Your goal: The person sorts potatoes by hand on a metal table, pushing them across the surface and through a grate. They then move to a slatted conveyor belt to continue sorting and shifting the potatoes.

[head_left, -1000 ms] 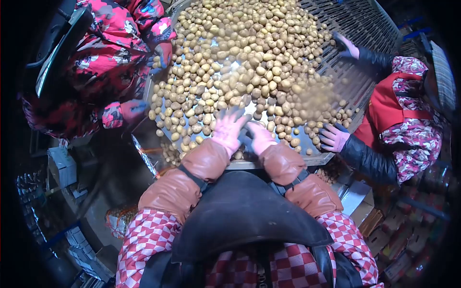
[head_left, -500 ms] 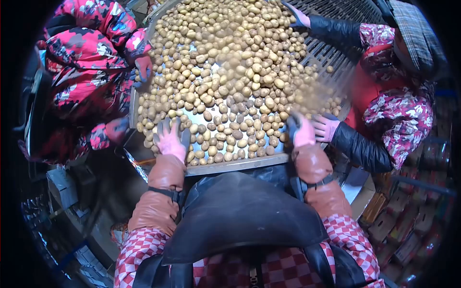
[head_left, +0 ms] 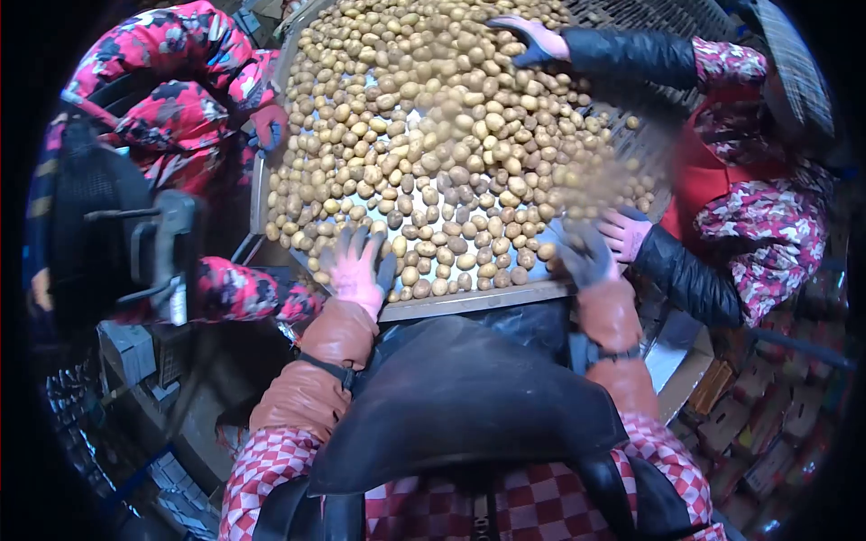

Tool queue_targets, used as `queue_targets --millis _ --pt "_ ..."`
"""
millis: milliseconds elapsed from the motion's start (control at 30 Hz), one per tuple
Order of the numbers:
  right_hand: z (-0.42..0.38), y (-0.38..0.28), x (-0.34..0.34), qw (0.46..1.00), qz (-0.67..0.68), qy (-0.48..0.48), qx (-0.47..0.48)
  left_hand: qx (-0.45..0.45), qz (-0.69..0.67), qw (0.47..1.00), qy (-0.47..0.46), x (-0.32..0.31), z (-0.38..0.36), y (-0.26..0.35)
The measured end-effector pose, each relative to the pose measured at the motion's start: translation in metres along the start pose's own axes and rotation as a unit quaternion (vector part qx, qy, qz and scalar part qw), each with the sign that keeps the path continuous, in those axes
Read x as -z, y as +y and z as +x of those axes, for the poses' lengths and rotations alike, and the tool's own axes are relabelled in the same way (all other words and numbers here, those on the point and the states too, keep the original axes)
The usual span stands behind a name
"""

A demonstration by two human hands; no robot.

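Note:
Many potatoes (head_left: 457, 244) lie loose across a metal sorting table (head_left: 478, 303). At its near left corner my left hand (head_left: 357, 273), in a pink and grey glove, rests with spread fingers against the nearest potatoes. My right hand (head_left: 588, 255), gloved the same way, is at the near right corner. Its fingers stretch forward beside the potatoes, slightly blurred, with nothing visibly gripped. Just beyond it a co-worker's gloved hand (head_left: 624, 233) lies close by.
The right-hand co-worker's other hand (head_left: 532, 41) reaches over the far potatoes. On the left, another co-worker's gloved hand (head_left: 269, 126) is by the table edge. A dark slatted grate (head_left: 649, 86) adjoins the table at right. Cardboard boxes (head_left: 126, 352) stand below left.
The view has shifted a little. My right hand's fingers now point more inward over the table edge. The right co-worker's far hand has moved left over the potatoes; the left co-worker has leaned forward.

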State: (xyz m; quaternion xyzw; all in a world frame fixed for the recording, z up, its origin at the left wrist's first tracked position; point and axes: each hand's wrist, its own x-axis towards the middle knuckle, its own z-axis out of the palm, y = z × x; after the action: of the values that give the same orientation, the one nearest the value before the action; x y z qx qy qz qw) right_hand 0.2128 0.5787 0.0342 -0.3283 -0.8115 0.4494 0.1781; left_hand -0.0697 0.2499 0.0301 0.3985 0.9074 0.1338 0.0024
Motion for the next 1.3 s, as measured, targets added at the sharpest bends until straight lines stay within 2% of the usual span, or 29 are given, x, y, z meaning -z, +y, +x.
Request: queue_targets --millis 33,67,100,133,200,233,267,333,400,433,467,533,600,667,733,767,800,867,933,967,1000,1033,1067,1100,1133,1167,1200,1233,1300 --pt "-0.035 0.013 0.02 0.941 0.255 0.01 -0.221 -0.025 -0.022 0.999 0.024 -0.006 0.01 -0.001" --pt "-0.06 0.057 0.05 0.83 0.476 0.027 -0.291 -0.04 -0.031 0.998 0.035 -0.008 0.024 0.003" --pt "-0.093 0.116 0.078 0.719 0.642 0.014 -0.268 -0.055 -0.044 0.997 0.006 -0.009 0.044 0.004" --pt "-0.1 0.133 0.093 0.632 0.742 -0.105 -0.197 -0.085 -0.075 0.993 0.029 -0.019 0.065 0.002" --pt "-0.18 0.237 0.136 0.821 0.501 0.049 -0.27 -0.055 -0.103 0.991 0.065 -0.029 0.118 0.02" --pt "-0.191 0.242 0.131 0.823 0.5 0.048 -0.266 -0.009 -0.121 0.992 0.048 -0.022 0.14 0.037" --pt "-0.199 0.244 0.123 0.85 0.44 0.097 -0.272 0.041 -0.093 0.995 0.025 -0.025 0.158 0.054" --pt "-0.207 0.248 0.108 0.888 0.31 0.199 -0.276 0.039 -0.025 0.994 -0.096 -0.029 0.163 0.076" --pt "-0.189 0.237 0.099 0.898 0.174 0.307 -0.264 0.005 -0.027 0.974 -0.224 -0.012 0.155 0.083" --pt "-0.175 0.221 0.09 0.836 0.325 0.337 -0.285 -0.003 -0.052 0.971 -0.231 -0.015 0.14 0.082" --pt "-0.159 0.199 0.081 0.752 0.468 0.354 -0.3 -0.047 -0.068 0.981 -0.174 -0.021 0.116 0.075" --pt "-0.115 0.094 0.057 0.807 0.421 0.264 -0.318 -0.104 0.006 0.983 -0.15 -0.035 0.076 0.058" --pt "-0.083 0.063 0.049 0.853 0.351 0.166 -0.349 -0.111 -0.008 0.983 -0.15 -0.014 0.058 0.038" --pt "-0.059 0.021 0.035 0.882 0.305 0.134 -0.332 -0.093 0.049 0.981 -0.16 -0.006 0.055 0.006" --pt "-0.052 0.023 0.027 0.908 0.26 0.096 -0.314 -0.062 0.078 0.993 -0.068 -0.01 0.052 -0.027" --pt "-0.043 0.038 0.026 0.977 0.098 0.07 -0.176 -0.042 0.092 0.994 -0.05 -0.011 0.048 -0.039" --pt "-0.041 0.052 0.022 0.997 -0.065 0.036 -0.028 -0.008 0.104 0.992 -0.076 -0.017 0.047 -0.058" --pt "-0.025 -0.005 0.023 0.979 0.023 -0.05 -0.198 0.112 0.08 0.981 -0.139 -0.017 0.038 -0.07" --pt "-0.017 0.07 0.011 0.967 0.114 -0.046 -0.223 0.156 0.17 0.959 -0.163 -0.002 0.024 -0.048" --pt "-0.01 0.07 -0.002 0.979 -0.001 -0.042 -0.201 0.183 0.14 0.96 -0.162 -0.006 0.017 -0.036" --pt "-0.002 0.067 -0.009 0.977 -0.117 -0.032 -0.175 0.16 0.114 0.966 -0.168 -0.001 0.009 -0.019" --pt "0.005 0.011 -0.026 0.977 -0.044 -0.069 -0.195 0.131 0.061 0.978 -0.149 0.001 0.002 0.0" --pt "0.02 0.063 -0.045 0.954 -0.081 -0.197 -0.209 0.043 0.071 0.991 -0.105 -0.011 -0.009 0.01" --pt "0.017 -0.049 -0.069 0.905 -0.349 -0.152 -0.189 -0.007 -0.016 0.993 -0.113 0.0 -0.01 0.027" --pt "0.021 -0.024 -0.094 0.917 -0.34 -0.123 -0.168 -0.054 -0.016 0.989 -0.138 -0.007 -0.01 0.035" --pt "0.036 -0.033 -0.113 0.904 -0.334 -0.145 -0.224 -0.082 -0.069 0.989 -0.106 -0.007 -0.007 0.048" --pt "0.039 -0.067 -0.127 0.903 -0.343 -0.132 -0.224 -0.111 -0.073 0.982 -0.137 -0.007 -0.001 0.058" --pt "0.049 -0.07 -0.138 0.906 -0.308 -0.171 -0.236 -0.13 -0.073 0.976 -0.16 -0.006 0.003 0.067" --pt "0.059 -0.079 -0.155 0.906 -0.32 -0.211 -0.177 -0.164 -0.068 0.962 -0.207 -0.009 0.011 0.084"
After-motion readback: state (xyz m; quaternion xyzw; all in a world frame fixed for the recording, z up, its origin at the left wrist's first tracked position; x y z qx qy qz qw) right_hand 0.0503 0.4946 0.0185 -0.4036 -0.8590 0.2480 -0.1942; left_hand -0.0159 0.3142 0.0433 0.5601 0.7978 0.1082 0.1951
